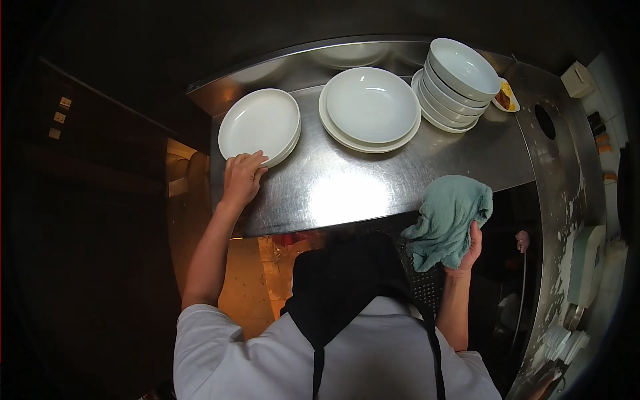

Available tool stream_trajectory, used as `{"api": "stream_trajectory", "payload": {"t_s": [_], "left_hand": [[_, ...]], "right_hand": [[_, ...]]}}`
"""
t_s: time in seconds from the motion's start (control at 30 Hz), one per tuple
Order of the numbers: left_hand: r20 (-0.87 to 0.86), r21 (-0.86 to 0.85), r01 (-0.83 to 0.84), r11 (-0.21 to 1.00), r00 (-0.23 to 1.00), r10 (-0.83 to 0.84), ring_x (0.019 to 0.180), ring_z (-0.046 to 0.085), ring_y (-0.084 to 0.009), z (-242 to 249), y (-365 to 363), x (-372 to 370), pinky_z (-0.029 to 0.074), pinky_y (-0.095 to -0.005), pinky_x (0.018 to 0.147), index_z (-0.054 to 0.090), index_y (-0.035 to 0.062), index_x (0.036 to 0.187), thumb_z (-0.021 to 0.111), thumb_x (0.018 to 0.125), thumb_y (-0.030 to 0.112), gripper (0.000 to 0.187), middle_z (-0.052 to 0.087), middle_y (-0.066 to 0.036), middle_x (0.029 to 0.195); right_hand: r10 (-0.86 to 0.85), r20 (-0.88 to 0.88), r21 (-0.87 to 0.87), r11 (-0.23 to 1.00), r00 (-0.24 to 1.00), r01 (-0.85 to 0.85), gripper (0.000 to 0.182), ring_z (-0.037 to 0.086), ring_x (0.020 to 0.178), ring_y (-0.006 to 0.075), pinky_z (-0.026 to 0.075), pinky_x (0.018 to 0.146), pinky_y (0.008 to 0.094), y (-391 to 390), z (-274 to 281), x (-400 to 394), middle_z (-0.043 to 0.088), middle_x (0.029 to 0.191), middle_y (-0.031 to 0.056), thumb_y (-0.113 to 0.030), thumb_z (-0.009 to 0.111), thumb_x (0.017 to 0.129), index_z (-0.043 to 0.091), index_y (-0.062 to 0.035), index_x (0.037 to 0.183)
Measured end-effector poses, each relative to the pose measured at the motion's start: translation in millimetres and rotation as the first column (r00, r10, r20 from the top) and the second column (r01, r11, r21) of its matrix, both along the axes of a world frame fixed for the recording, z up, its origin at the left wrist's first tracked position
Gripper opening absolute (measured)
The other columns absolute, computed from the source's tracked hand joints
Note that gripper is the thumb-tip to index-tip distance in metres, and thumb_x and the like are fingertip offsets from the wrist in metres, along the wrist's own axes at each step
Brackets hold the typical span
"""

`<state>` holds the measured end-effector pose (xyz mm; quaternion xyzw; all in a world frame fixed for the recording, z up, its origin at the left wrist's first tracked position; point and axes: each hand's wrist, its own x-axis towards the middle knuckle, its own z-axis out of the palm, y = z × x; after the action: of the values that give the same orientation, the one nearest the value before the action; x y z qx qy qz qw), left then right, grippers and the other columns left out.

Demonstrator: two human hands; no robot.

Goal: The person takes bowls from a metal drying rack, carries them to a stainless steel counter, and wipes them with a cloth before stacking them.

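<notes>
Head view: our left hand [245, 177] touches the near rim of the left shallow-dish stack [260, 123], fingers bent over it; can't tell if it truly grips. Right hand [469, 249] clutches a green cloth [448, 223] by the counter's near edge. Risks, we judge: a hard push could slide the left stack off the steel counter [280, 200], as it sits near the left end; a wide cloth swing could knock the tall bowl stack [452, 107], whose top seems to lean. Counts: one cloth; left stack, at least two dishes; middle, one shallow bowl [370, 107] on at least one wider plate [401, 144]; right, four or five bowls over one plate; one small food dish [514, 107].
</notes>
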<state>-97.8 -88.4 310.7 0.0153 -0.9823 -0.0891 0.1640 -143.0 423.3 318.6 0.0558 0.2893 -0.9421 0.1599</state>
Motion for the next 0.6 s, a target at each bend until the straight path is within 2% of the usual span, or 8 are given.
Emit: {"api": "stream_trajectory", "payload": {"t_s": [0.07,0.23,0.33,0.4,0.43,0.53,0.57,0.6], "left_hand": [[0.026,0.000,-0.014,1.000,1.000,0.014,0.101,0.065,-0.0256,3,2,0,0.044,-0.0395,0.092,0.073,0.0105,0.107,0.075,0.083,0.014,0.025,0.072,-0.007,0.118],[0.107,-0.028,-0.046,0.999,0.993,0.049,0.114,0.060,-0.0303,16,10,1,0.042,-0.0414,0.099,0.069,0.0085,0.118,0.078,0.080,0.020,0.040,0.068,-0.012,0.124],[-0.173,-0.082,-0.028,0.996,0.985,0.014,0.120,0.056,-0.0341,44,52,-10,0.040,-0.0429,0.104,0.063,0.0029,0.126,0.081,0.076,0.025,0.057,0.066,-0.019,0.124],[-0.247,0.135,0.168,0.977,0.960,-0.131,0.115,0.060,-0.0375,45,80,-32,0.042,-0.0483,0.102,0.059,-0.0031,0.128,0.082,0.074,0.027,0.066,0.065,-0.021,0.124],[-0.210,0.208,0.217,0.954,0.962,-0.173,0.114,0.061,-0.0373,40,99,-45,0.042,-0.0503,0.104,0.060,-0.0014,0.128,0.082,0.075,0.026,0.063,0.064,-0.020,0.126],[-0.082,0.134,0.347,0.928,0.937,-0.339,0.128,0.054,-0.0330,32,155,-92,0.033,-0.0517,0.115,0.060,0.0016,0.129,0.072,0.087,0.032,0.053,0.058,-0.018,0.136],[-0.038,0.093,0.358,0.929,0.934,-0.356,0.129,0.052,-0.0328,19,163,-111,0.031,-0.0517,0.116,0.060,0.0016,0.130,0.068,0.090,0.034,0.052,0.058,-0.018,0.137],[0.004,0.050,0.372,0.927,0.928,-0.372,0.131,0.051,-0.0327,8,168,-127,0.030,-0.0517,0.117,0.059,0.0017,0.130,0.065,0.092,0.036,0.052,0.057,-0.018,0.138]], "right_hand": [[0.026,0.013,0.009,1.000,1.000,-0.026,0.057,0.054,0.128,0.0323,0.042,0.110,0.0482,0,0,1,0.056,0.140,0.0163,-0.038,0.051,0.100,0.046,0.0004,0.142],[0.026,-0.133,0.299,0.954,0.991,0.015,0.055,0.055,0.127,0.0313,0.043,0.109,0.0460,-7,-3,-3,0.056,0.139,0.0158,-0.033,0.052,0.099,0.046,0.0012,0.142],[0.029,-0.164,0.271,0.962,0.986,0.017,0.055,0.056,0.126,0.0310,0.043,0.109,0.0455,-19,4,-8,0.056,0.138,0.0162,-0.031,0.052,0.099,0.044,0.0019,0.143],[0.053,-0.140,0.233,0.972,0.989,-0.019,0.056,0.056,0.125,0.0314,0.042,0.109,0.0456,-25,6,-12,0.056,0.138,0.0166,-0.031,0.053,0.098,0.043,0.0017,0.143],[0.075,-0.148,0.248,0.968,0.986,-0.036,0.057,0.056,0.125,0.0317,0.043,0.109,0.0452,-31,12,-14,0.056,0.138,0.0169,-0.031,0.054,0.098,0.042,0.0017,0.143],[0.035,-0.128,0.336,0.942,0.991,0.010,0.063,0.061,0.116,0.0287,0.049,0.101,0.0403,-47,34,-13,0.059,0.130,0.0174,-0.032,0.058,0.093,0.042,0.0053,0.141],[0.103,-0.169,0.331,0.943,0.980,-0.042,0.061,0.057,0.125,0.0319,0.044,0.108,0.0450,-40,28,-14,0.056,0.137,0.0177,-0.031,0.055,0.096,0.040,0.0028,0.144],[0.081,-0.175,0.328,0.944,0.981,-0.020,0.061,0.057,0.125,0.0320,0.044,0.108,0.0455,-38,26,-14,0.056,0.137,0.0180,-0.031,0.056,0.096,0.040,0.0030,0.144]]}}
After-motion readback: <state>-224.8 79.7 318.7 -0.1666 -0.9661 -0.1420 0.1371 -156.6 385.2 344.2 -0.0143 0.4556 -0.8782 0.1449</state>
